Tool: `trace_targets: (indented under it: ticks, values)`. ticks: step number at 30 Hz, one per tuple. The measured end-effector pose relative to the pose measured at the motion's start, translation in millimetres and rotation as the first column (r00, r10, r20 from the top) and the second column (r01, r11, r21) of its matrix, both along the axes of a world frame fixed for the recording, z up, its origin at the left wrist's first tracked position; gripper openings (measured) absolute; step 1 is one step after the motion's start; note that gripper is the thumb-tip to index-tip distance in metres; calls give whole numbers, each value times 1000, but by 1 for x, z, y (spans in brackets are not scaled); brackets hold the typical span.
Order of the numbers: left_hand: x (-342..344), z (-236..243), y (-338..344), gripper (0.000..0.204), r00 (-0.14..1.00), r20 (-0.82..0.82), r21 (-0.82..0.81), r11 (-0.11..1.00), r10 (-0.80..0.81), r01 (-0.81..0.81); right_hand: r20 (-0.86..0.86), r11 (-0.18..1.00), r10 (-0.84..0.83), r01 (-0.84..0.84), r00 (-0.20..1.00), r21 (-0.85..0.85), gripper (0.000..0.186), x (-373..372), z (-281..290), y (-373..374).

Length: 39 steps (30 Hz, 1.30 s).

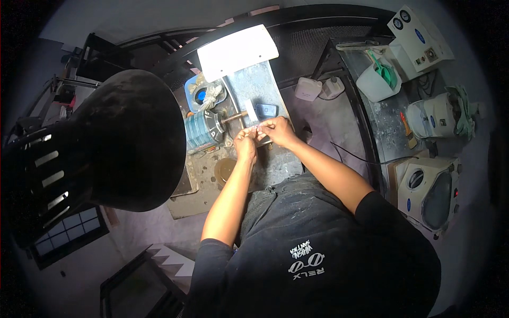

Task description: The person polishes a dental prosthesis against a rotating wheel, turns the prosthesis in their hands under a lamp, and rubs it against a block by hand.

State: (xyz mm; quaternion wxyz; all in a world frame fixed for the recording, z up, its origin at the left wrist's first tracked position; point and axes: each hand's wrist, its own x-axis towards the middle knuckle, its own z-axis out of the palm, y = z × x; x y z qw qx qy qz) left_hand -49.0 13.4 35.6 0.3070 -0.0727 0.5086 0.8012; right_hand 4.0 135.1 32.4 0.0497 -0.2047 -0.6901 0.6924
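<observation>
My left hand and my right hand meet over the metal tray, fingertips pinched together. Between them is a small pale piece, too tiny to name and mostly covered by the fingers. Just beyond the fingertips stands a narrow white wheel on the shaft of a bench polishing motor. Whether the piece touches the wheel, I cannot tell. A small blue box lies right of the wheel, close to my right hand.
A bright white hood overhangs the metal tray. Left of it sits a blue basin with cloth. A big black lamp shade fills the left. On the right bench are a white bin, a brush and white machines.
</observation>
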Motion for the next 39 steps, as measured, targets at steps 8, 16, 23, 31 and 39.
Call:
trace_targets:
  ticks: [8, 16, 23, 31, 39]
  values:
    - [-8, -28, 20, 5, 967, 148, -88, 977, 206, -195, 93, 999, -31, 29, 995, 17, 14, -18, -8, 5]
    - [-7, -16, 23, 6, 960, 166, -96, 973, 225, -212, 91, 998, -59, 57, 994, 18, 14, -20, -19, 5]
    - [-6, -12, 23, 7, 946, 198, -103, 965, 258, -241, 79, 997, -58, 54, 995, 52, 13, -21, -13, 0]
    - [-5, -10, 25, 7, 936, 220, -110, 961, 274, -255, 142, 996, -70, 61, 987, 62, 13, -20, -1, 2]
    - [-10, -11, 22, 7, 957, 142, -163, 959, 255, -231, 117, 999, -32, 31, 993, 5, 14, -20, -6, 1]
